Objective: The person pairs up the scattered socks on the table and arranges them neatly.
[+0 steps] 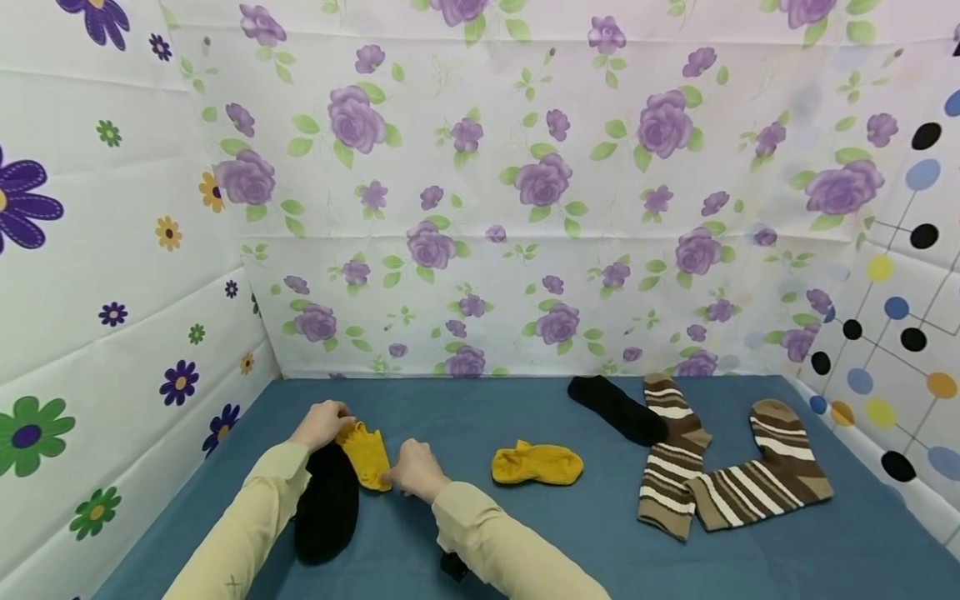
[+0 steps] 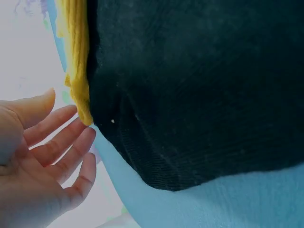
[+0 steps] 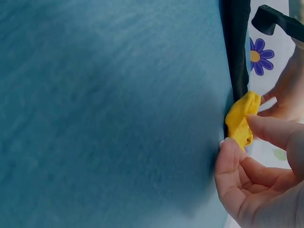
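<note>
A yellow ankle sock (image 1: 365, 456) lies on the left part of the blue table, close beside a large black sock (image 1: 327, 508). My left hand (image 1: 322, 425) is at the sock's upper end. Its fingers, loosely bent and spread, reach the yellow edge in the left wrist view, with the thumb (image 2: 40, 108) standing apart. From the other side my right hand (image 1: 417, 471) holds the lower end. In the right wrist view the yellow sock (image 3: 242, 118) shows between the right thumb and index finger, with the left fingers behind it.
A second yellow sock (image 1: 537, 463) lies mid-table. Farther right, a black sock (image 1: 618, 410) overlaps one brown striped sock (image 1: 671, 467), and another striped sock (image 1: 765, 475) lies bent beside it. Flowered and dotted cloth walls border the blue table (image 1: 585, 550) at the back and sides.
</note>
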Tool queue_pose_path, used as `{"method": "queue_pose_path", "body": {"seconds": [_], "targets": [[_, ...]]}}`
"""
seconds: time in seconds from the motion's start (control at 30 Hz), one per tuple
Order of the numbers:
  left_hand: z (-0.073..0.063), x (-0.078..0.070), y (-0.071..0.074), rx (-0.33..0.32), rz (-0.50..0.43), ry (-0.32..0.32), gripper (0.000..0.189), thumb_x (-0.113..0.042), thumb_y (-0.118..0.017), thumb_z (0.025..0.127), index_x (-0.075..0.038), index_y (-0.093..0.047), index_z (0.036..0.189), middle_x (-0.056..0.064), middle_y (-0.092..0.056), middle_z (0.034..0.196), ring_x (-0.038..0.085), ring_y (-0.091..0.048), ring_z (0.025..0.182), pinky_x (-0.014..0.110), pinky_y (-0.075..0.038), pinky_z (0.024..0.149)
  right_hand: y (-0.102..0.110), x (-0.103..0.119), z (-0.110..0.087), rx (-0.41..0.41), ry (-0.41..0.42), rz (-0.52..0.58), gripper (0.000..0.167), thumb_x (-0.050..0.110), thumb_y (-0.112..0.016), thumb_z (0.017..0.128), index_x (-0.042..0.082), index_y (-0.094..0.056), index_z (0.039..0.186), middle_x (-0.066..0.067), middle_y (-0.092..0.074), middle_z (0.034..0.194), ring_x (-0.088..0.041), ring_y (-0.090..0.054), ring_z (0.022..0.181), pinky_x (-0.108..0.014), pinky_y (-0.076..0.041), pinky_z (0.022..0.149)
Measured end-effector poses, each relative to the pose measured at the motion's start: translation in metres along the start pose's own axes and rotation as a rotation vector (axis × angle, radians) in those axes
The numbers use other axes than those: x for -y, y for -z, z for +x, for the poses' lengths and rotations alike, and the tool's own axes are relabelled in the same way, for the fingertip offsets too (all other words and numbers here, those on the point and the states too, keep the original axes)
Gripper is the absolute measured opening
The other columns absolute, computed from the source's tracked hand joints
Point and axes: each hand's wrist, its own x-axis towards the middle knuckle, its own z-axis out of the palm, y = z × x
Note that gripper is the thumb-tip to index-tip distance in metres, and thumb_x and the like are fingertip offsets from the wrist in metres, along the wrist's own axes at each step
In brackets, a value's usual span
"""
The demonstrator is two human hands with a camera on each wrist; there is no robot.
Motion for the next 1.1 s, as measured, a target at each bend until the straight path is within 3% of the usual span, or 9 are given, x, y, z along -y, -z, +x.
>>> {"method": "queue_pose_path", "body": {"seconds": [0.2,0.4,0.63,0.9,1.1], "targets": [[0.002,0.001,-0.002,0.004,0.006,-0.027,0.012,0.0,-0.056,0.088,0.008,-0.062,0.094,0.013,-0.06,0.085,0.024,-0.056,0.073,0.036,-0.047,0.063,-0.003,0.0,-0.001,-0.031,-0.007,-0.058,0.027,0.012,-0.075,0.074,0.002,-0.061,0.053,-0.001,-0.043,0.038,-0.014,-0.046,0.035,-0.024,-0.038,0.036],[0.0,0.0,-0.002,0.022,0.006,-0.032,0.01,0.007,-0.057,0.084,0.01,-0.063,0.092,0.013,-0.06,0.083,0.024,-0.057,0.073,0.035,-0.048,0.062,-0.005,-0.002,0.001,-0.02,-0.022,-0.076,0.027,0.011,-0.075,0.073,0.004,-0.06,0.052,-0.001,-0.047,0.041,-0.014,-0.046,0.037,-0.025,-0.038,0.037],[0.001,0.0,-0.003,-0.001,0.001,-0.035,0.006,0.009,-0.058,0.082,0.006,-0.062,0.085,0.009,-0.057,0.076,0.02,-0.055,0.066,0.033,-0.047,0.058,-0.009,-0.004,0.003,-0.04,-0.032,-0.089,0.033,0.008,-0.075,0.073,0.007,-0.053,0.048,-0.001,-0.044,0.042,-0.013,-0.044,0.038,-0.025,-0.037,0.038],[0.002,-0.006,0.003,-0.031,-0.014,-0.052,0.007,0.01,-0.058,0.082,0.003,-0.061,0.081,0.008,-0.056,0.073,0.019,-0.053,0.064,0.034,-0.046,0.056,-0.002,-0.003,0.006,-0.071,0.025,0.045,0.035,0.001,-0.065,0.077,0.005,-0.053,0.045,-0.001,-0.048,0.039,-0.016,-0.052,0.037,-0.023,-0.041,0.036],[-0.002,-0.012,0.01,-0.047,-0.011,-0.065,0.003,0.006,-0.058,0.084,0.005,-0.06,0.082,0.009,-0.056,0.076,0.021,-0.053,0.067,0.034,-0.046,0.058,0.009,-0.005,0.008,-0.087,0.059,0.137,0.041,-0.002,-0.062,0.079,0.009,-0.042,0.045,-0.003,-0.045,0.04,-0.022,-0.056,0.041,-0.023,-0.043,0.038]]}}
